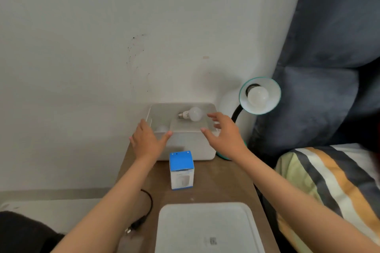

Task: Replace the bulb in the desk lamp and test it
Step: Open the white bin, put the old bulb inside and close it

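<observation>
A teal desk lamp [265,86] with a black gooseneck stands at the table's back right, and a white bulb [258,96] sits in its shade. A white open box [185,144] stands against the wall. A loose white bulb [192,114] lies on a tray inside it, and another bulb [162,129] shows lower down at its left. My left hand [147,141] is spread at the box's left front edge. My right hand [224,132] hovers spread over its right front corner. Neither holds anything. A blue and white bulb carton [182,169] stands in front of the box.
A white lid [207,228] lies at the near end of the wooden table [224,183]. A black cord with a plug [141,217] hangs off the table's left edge. A bed with a striped pillow [329,187] and a blue headboard [329,47] fills the right side.
</observation>
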The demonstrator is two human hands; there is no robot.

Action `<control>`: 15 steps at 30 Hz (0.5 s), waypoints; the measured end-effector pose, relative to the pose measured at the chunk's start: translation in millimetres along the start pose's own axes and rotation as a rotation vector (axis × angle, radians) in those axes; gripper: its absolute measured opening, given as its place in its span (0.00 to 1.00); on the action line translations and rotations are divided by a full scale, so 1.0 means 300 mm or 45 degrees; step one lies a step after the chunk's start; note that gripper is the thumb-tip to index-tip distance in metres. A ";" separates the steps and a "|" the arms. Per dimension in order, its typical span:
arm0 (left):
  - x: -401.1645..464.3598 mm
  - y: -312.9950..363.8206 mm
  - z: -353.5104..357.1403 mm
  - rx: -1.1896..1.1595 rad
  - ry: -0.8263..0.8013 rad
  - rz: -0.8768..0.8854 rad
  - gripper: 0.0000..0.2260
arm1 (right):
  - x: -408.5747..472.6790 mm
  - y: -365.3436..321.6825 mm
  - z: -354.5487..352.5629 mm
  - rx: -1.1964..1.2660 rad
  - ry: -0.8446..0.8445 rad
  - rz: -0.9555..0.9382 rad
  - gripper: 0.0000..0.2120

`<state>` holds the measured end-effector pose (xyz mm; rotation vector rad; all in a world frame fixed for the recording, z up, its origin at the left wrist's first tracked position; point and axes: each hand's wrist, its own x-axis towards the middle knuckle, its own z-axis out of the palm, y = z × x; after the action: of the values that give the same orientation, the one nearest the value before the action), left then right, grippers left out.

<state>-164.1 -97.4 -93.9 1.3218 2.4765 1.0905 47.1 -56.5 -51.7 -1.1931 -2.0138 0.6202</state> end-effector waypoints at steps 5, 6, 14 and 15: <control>-0.328 -0.055 -0.026 -0.158 -0.090 0.042 0.31 | -0.369 0.077 -0.017 0.000 -0.076 0.162 0.22; -0.401 -0.074 -0.026 -0.157 -0.137 0.029 0.30 | -0.438 0.102 -0.009 -0.027 -0.108 0.204 0.22; -0.807 -0.248 -0.004 0.053 -0.392 -0.138 0.26 | -0.823 0.286 0.031 -0.341 -0.226 0.449 0.26; -0.832 -0.260 -0.001 0.068 -0.401 -0.145 0.26 | -0.846 0.293 0.032 -0.358 -0.224 0.490 0.27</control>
<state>-64.8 -316.4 -196.8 1.2392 2.3270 0.7323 170.8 -241.4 -202.3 -1.7760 -2.0801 0.6582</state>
